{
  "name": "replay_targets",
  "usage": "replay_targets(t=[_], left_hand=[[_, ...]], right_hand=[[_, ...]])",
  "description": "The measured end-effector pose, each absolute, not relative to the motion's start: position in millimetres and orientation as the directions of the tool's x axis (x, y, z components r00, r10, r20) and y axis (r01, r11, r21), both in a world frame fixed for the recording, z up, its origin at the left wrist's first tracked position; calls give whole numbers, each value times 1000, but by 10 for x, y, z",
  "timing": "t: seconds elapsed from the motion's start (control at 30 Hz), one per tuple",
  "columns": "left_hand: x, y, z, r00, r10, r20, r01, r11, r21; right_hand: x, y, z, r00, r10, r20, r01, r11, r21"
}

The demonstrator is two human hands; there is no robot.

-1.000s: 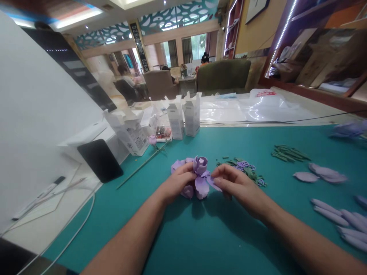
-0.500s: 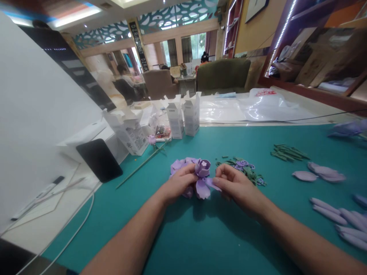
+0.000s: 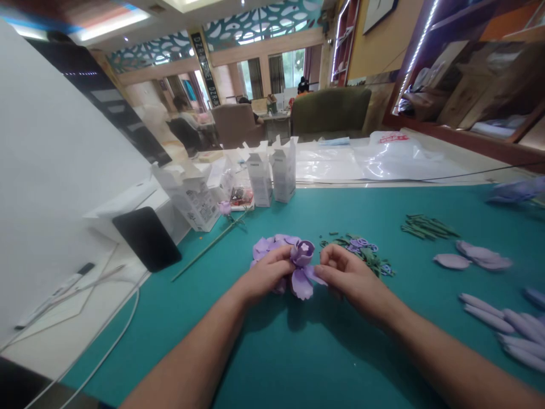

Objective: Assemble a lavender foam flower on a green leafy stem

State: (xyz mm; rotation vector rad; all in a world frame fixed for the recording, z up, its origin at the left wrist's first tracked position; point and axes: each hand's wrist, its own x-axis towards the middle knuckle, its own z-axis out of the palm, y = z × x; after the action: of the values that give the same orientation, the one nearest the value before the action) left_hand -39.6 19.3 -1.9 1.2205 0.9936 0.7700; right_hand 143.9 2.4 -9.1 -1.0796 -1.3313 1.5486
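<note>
Between my hands is a purple artificial flower [image 3: 303, 253], with a cupped centre and loose petals spreading below. My left hand [image 3: 272, 270] is closed on its left side, thumb and fingers pinching near the base of the cup. The thumb and forefinger of my right hand [image 3: 347, 272] pinch a petal [image 3: 318, 275] at the flower's lower right. Behind my left hand lies a pile of purple petals [image 3: 266, 247], partly covered by it. Just beyond my right hand is a heap of green leaf pieces and purple rings [image 3: 368, 253].
On the green mat [image 3: 323, 363], green stem pieces [image 3: 428, 226] and pale purple petal bundles [image 3: 485, 255] lie to the right. A stemmed flower [image 3: 208, 250] lies left, near a black tablet-like slab [image 3: 147, 238]. White boxes [image 3: 284, 170] and plastic sheeting [image 3: 383, 159] stand behind.
The flower has tilted and shifted very slightly to the right and down in my left hand. My right hand keeps its pinch on the petal.
</note>
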Motion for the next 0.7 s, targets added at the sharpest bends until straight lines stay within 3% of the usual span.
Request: replay_targets(t=[0.7], left_hand=[[-362,157,-5,449,881,-151,-40,188,981]], right_hand=[[1421,4,-75,-276,955,-106,-21,-117,-993]])
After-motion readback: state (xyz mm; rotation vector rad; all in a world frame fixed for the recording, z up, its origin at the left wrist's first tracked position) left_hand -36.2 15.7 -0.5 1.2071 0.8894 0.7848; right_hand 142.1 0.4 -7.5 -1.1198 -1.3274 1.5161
